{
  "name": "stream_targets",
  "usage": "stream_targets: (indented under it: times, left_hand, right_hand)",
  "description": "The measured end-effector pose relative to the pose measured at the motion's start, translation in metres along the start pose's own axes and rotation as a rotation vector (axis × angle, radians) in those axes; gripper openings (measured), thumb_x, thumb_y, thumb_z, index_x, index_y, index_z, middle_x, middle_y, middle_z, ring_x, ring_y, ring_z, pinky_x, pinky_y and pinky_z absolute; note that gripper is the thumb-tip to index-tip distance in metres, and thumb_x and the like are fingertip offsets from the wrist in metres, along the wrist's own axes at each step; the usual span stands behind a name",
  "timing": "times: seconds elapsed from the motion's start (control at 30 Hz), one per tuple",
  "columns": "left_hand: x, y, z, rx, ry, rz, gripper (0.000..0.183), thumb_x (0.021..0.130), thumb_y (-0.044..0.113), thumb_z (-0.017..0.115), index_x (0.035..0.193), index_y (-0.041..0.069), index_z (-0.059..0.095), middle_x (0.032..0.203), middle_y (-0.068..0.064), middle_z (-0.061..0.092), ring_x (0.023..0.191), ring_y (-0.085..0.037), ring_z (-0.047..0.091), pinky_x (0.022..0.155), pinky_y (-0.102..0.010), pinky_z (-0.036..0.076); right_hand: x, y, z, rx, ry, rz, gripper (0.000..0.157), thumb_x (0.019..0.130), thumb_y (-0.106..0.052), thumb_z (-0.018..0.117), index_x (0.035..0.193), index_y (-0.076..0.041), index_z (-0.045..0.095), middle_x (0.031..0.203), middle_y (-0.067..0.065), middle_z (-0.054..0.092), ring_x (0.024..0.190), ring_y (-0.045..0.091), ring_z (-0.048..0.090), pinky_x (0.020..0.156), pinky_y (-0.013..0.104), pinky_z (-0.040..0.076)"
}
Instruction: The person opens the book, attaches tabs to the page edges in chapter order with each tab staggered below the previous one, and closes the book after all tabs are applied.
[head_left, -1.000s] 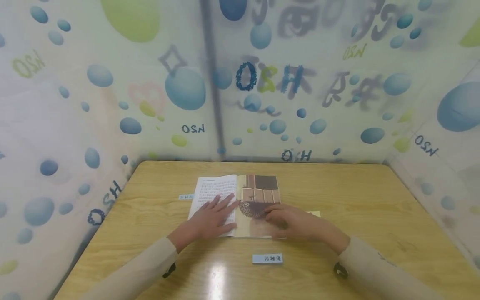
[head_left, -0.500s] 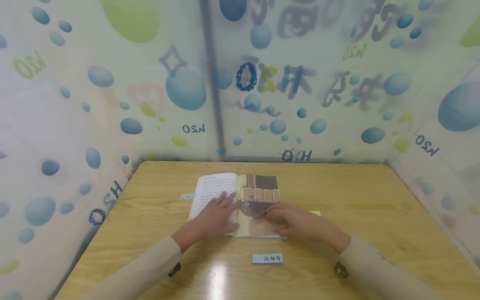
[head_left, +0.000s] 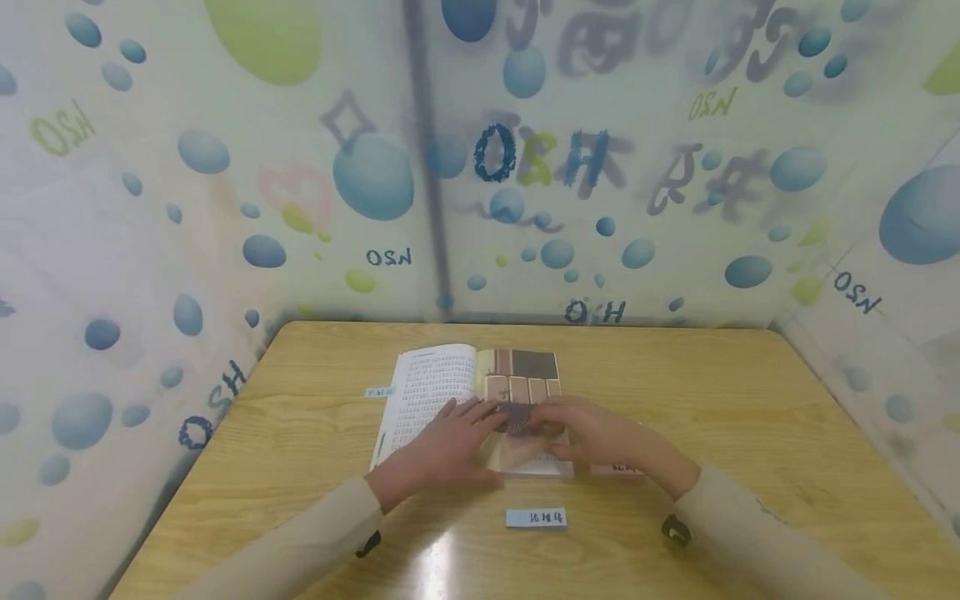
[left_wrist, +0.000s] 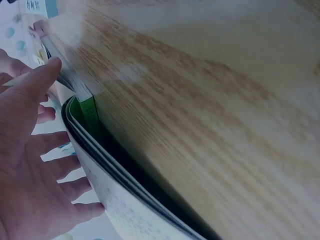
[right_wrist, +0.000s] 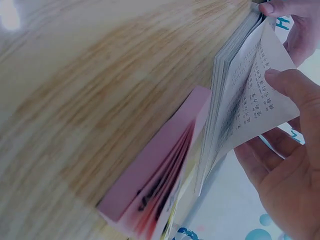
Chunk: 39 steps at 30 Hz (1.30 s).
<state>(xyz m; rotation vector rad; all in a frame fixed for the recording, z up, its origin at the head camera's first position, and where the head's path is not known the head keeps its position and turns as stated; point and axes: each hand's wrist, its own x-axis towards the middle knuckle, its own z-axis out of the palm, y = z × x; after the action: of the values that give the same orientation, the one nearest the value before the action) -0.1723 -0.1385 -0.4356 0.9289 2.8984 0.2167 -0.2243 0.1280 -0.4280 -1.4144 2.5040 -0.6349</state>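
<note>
An open book (head_left: 438,375) lies on the wooden table, printed text on its left side and a brown illustration on its right. My left hand (head_left: 444,442) reaches over the inner fold with fingers extended; in the left wrist view its fingers (left_wrist: 75,189) are spread beside the bent covers. Above the right side, my right hand (head_left: 600,429) pinches a page (right_wrist: 257,100) between thumb and fingers, and the leaf curves up off the block. A light-blue paper tab (head_left: 378,392) sticks out of the book's left edge.
A pink pad of paper slips (right_wrist: 155,160) with dark writing stands right of the book, partly behind my right hand in the head view. A light-blue paper strip (head_left: 536,518) with handwriting lies in front. A patterned wall (head_left: 525,275) borders the table's far edge.
My left hand has slid right, from the left page to the inner fold, and the left pages bulge higher. The right-hand page is lifted more. The pink pad now shows below my right hand.
</note>
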Motion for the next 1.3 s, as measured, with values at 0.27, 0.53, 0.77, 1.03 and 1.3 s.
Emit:
stream_targets:
  times: [0.27,0.53,0.77,1.03,1.3]
  left_hand:
    - [0.001,-0.003,-0.004,-0.045,-0.004,-0.001,0.092,0.083,0.061,0.076,0.152,0.008,0.045,0.159,-0.013,0.037,0.143,-0.037,0.035,0.114,-0.059,0.025]
    - [0.0,-0.009,-0.01,-0.092,0.025,0.023,0.102,0.077,0.062,0.081,0.153,0.006,0.043,0.156,-0.014,0.04,0.141,-0.032,0.039,0.115,-0.05,0.03]
    - [-0.001,-0.011,-0.012,-0.127,0.031,0.031,0.103,0.076,0.059,0.083,0.154,0.006,0.041,0.158,-0.014,0.038,0.142,-0.033,0.039,0.115,-0.048,0.03]
    - [-0.003,-0.013,-0.015,-0.113,0.071,0.061,0.103,0.078,0.049,0.086,0.158,0.01,0.035,0.162,-0.011,0.031,0.143,-0.031,0.037,0.115,-0.046,0.031]
    - [-0.008,-0.012,-0.023,-0.116,0.113,0.07,0.105,0.077,0.043,0.086,0.16,0.01,0.03,0.162,-0.012,0.03,0.143,-0.031,0.036,0.114,-0.047,0.033]
  right_hand:
    - [-0.001,0.001,-0.001,-0.003,-0.007,0.016,0.046,0.086,-0.008,0.079,0.13,-0.01,0.065,0.136,0.004,0.06,0.125,0.022,0.054,0.105,0.041,0.045]
    - [-0.012,0.013,-0.007,-0.025,0.097,-0.053,0.057,0.082,0.001,0.078,0.135,-0.002,0.06,0.14,0.013,0.056,0.13,0.032,0.05,0.108,0.05,0.041]
    - [-0.021,0.017,-0.012,-0.055,0.133,-0.036,0.058,0.084,-0.002,0.078,0.138,0.002,0.056,0.14,0.019,0.055,0.131,0.037,0.048,0.11,0.052,0.038]
    - [-0.023,0.018,-0.013,-0.04,0.103,0.005,0.059,0.088,-0.005,0.077,0.141,0.001,0.054,0.143,0.017,0.053,0.134,0.036,0.047,0.11,0.052,0.038]
    - [-0.025,0.017,-0.013,-0.035,0.105,0.029,0.056,0.089,-0.008,0.077,0.14,-0.002,0.055,0.142,0.014,0.055,0.133,0.035,0.048,0.109,0.051,0.039]
